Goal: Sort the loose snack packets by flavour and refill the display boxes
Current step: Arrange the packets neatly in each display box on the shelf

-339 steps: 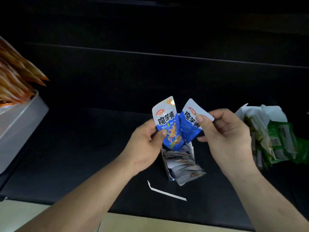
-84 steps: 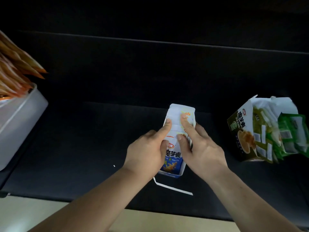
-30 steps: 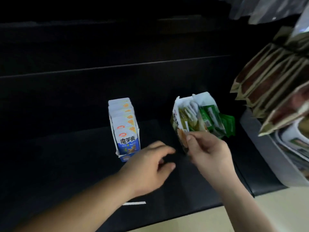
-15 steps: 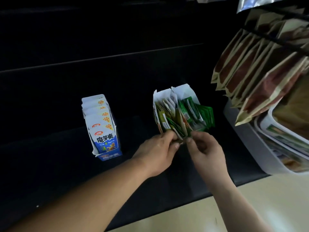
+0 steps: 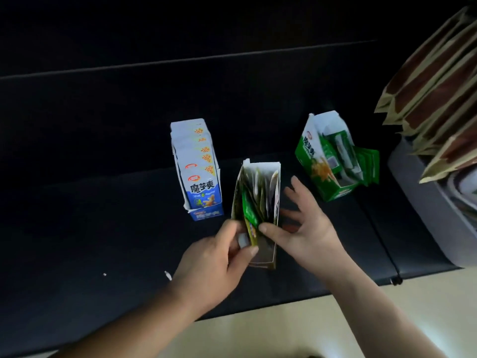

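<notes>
Three display boxes stand on a black shelf (image 5: pixel 103 215). The blue box (image 5: pixel 196 169) on the left is packed with upright blue packets. In the middle, an olive-green box (image 5: pixel 274 202) holds several mixed packets. My left hand (image 5: pixel 219 262) pinches a green packet (image 5: pixel 250 215) at this box's near end. My right hand (image 5: pixel 307 226) rests its thumb against the same packet, its other fingers spread beside the box's right wall. A bright green box (image 5: pixel 313 161) leans at the right, with green packets (image 5: pixel 367 164) spilling from its side.
A grey bin (image 5: pixel 433 210) at the right edge carries brown-and-cream pouches (image 5: pixel 433 86) fanning out above it. The shelf's front edge runs along a pale floor (image 5: pixel 322 332). A small white scrap (image 5: pixel 168 275) lies near my left wrist.
The olive-green box has come away from the bright green box toward me and now stands beside the blue box. Both hands moved with it and now hold a green packet at its near end.
</notes>
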The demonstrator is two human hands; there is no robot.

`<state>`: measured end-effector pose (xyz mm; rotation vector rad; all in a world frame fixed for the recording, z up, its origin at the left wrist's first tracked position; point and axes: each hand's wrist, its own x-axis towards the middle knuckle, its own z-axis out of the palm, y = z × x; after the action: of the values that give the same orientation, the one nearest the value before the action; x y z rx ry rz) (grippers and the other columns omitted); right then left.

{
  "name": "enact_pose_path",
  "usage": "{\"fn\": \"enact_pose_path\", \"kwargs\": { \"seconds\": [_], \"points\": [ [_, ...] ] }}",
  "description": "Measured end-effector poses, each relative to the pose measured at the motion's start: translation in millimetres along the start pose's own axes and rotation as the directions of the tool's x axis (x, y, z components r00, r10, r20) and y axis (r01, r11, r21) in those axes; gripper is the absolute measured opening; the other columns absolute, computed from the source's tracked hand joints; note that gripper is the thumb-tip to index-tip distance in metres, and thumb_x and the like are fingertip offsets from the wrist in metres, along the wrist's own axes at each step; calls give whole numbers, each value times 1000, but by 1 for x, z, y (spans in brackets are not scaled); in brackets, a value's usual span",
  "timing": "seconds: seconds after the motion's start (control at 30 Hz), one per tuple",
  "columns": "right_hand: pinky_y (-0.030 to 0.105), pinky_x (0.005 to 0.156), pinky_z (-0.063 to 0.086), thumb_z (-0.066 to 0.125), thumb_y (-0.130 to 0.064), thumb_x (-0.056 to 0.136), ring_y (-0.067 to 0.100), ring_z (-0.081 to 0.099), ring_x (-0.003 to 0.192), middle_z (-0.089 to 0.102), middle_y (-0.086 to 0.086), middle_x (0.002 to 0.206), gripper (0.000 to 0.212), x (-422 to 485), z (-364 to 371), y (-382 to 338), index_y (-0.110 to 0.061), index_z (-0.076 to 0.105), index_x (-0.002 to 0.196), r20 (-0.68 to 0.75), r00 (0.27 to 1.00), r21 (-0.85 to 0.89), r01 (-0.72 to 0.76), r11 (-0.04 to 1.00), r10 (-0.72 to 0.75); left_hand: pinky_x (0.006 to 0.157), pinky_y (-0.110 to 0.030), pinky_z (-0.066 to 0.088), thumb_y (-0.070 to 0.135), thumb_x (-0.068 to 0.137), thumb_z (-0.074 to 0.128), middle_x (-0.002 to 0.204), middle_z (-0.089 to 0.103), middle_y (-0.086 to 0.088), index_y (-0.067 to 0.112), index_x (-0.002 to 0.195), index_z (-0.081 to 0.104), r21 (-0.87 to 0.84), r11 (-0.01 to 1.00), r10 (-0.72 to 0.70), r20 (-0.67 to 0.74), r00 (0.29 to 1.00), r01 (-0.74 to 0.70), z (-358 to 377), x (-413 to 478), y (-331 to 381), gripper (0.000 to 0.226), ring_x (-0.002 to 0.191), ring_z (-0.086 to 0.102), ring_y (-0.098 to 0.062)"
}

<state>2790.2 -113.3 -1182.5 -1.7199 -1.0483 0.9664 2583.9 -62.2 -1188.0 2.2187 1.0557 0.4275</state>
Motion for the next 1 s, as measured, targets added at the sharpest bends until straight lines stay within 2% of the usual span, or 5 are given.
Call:
{"fn": "enact_pose_path", "kwargs": {
  "seconds": [0.33,0.5,0.7,0.9,1.0],
  "points": [
    [46,106,53,66,-13,99,9,67,120,72,-9,127,46,10,45,2,-25,57,142,-91,992,-6,86,996,-86,46,-39,42,42,96,66,55,38,7,23,72,46,7,1000,10,-291,957,-9,-21,6,-10,36,51,39,-15],
    [48,103,55,66,-10,98,14,70,116,75,-2,122,39,9,46,2,-16,62,136,-69,997,76,50,996,-45,67,-14,49,44,87,76,98,57,19,27,113,60,-142,987,-116,-334,935,72,-26,21,-19,35,80,59,1],
    [26,97,55,81,4,80,6,66,119,69,-16,127,84,2,29,-23,-30,45,148,308,947,4,92,996,-88,76,-37,60,35,98,63,101,70,11,22,123,66,-132,991,-59,-381,923,9,-25,34,-17,28,89,70,-9],
    [12,103,46,94,-37,70,-12,57,123,62,-25,133,128,15,33,-16,-46,5,161,82,994,-211,81,974,-65,66,-28,54,25,103,58,92,68,12,20,115,69,-154,988,-35,-351,936,-20,-21,28,-21,16,82,66,-9],
    [28,115,44,92,-48,69,-5,49,136,54,-20,146,123,24,34,-15,-45,10,162,70,992,-197,119,973,-107,65,-15,43,19,102,60,85,61,18,19,108,70,-147,989,-48,-357,933,-6,-24,28,-21,12,75,60,-4]
  ]
}}
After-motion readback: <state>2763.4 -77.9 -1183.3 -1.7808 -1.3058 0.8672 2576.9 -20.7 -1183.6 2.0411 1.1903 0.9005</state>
